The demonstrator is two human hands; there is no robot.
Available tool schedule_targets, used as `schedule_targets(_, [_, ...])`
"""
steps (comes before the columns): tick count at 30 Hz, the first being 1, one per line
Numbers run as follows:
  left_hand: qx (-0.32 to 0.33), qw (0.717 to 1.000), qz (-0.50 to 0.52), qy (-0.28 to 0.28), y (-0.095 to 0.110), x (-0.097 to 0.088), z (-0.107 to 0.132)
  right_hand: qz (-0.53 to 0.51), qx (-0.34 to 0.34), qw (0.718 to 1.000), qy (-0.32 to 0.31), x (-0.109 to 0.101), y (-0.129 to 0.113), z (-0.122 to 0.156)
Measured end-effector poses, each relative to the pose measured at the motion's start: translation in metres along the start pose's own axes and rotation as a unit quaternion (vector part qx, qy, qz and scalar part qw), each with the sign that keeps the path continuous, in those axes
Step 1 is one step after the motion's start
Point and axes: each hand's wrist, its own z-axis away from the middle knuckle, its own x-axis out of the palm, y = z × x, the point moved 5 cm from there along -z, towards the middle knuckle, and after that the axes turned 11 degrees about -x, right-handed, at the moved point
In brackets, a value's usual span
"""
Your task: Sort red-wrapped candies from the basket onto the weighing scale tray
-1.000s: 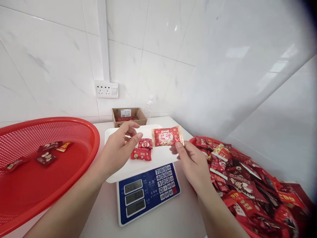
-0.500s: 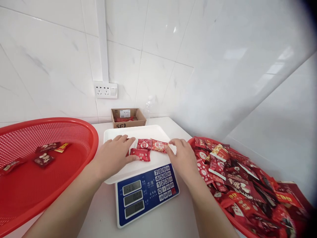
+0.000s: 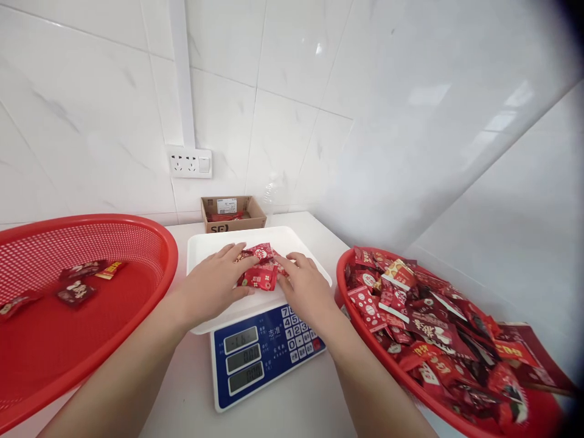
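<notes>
Head view, nearest first. Item: your left hand [image 3: 212, 286], at 7 o'clock from the tray's centre, palm down, fingers half open and resting on the packets, with no firm pinch showing. Item: your right hand [image 3: 305, 289], at 5 o'clock, likewise half open, its fingertips [image 3: 285, 261] laid on the same pile. Item: red foil candy packets [image 3: 258, 274], a small overlapping bunch mid-tray between both hands, partly hidden by your fingers. Handling note: keep your fingers flat and light, cupping from both sides, so no packet slips over the rim. Item: white plastic tray [image 3: 219, 237], on a blue-faced digital scale [image 3: 260, 359] at 6 o'clock. Item: mesh-walled red basket [image 3: 137, 230] at 9 o'clock, holding a few dark packets [image 3: 76, 293]. Item: second red basket [image 3: 347, 286] at 3 o'clock, heaped with mixed packets [image 3: 420, 322]. Item: cardboard box [image 3: 232, 224] at 12 o'clock, against the tile wall [image 3: 274, 134], below and right of a wall socket [image 3: 190, 163].
</notes>
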Motion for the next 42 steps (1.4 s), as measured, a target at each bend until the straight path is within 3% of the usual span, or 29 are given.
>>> schedule_targets(3, [0.055,0.998,-0.003,-0.030,0.006,0.002,0.003,-0.008,-0.034,0.999,-0.011,0.002,-0.002,0.003])
schedule_targets(6, [0.063,0.997,0.003,-0.052,0.007,0.003,0.003,-0.019,-0.049,0.999,-0.007,-0.001,-0.002,0.012])
schedule_targets(10, [0.072,0.997,0.036,-0.021,0.010,-0.003,0.004,-0.030,-0.054,0.998,0.019,-0.020,0.003,0.038])
schedule_targets(13, [0.041,0.997,0.069,0.019,0.012,-0.011,0.005,-0.041,-0.052,0.997,0.041,-0.040,0.014,0.063])
schedule_targets(18, [-0.055,0.983,0.149,0.094,0.008,-0.026,0.008,0.013,0.045,0.999,0.027,-0.062,0.057,0.099])
schedule_targets(21, [-0.075,0.974,0.167,0.131,0.007,-0.030,0.012,0.043,0.100,0.994,0.004,-0.069,0.083,0.118])
schedule_targets(26, [-0.069,0.974,0.179,0.117,0.014,-0.028,0.014,0.081,0.148,0.984,-0.048,-0.075,0.105,0.142])
schedule_targets(34, [-0.061,0.977,0.173,0.110,0.019,-0.023,0.012,0.112,0.166,0.974,-0.108,-0.075,0.103,0.152])
schedule_targets(42, [-0.051,0.980,0.160,0.104,0.021,-0.023,0.015,0.139,0.141,0.978,-0.071,-0.071,0.102,0.147])
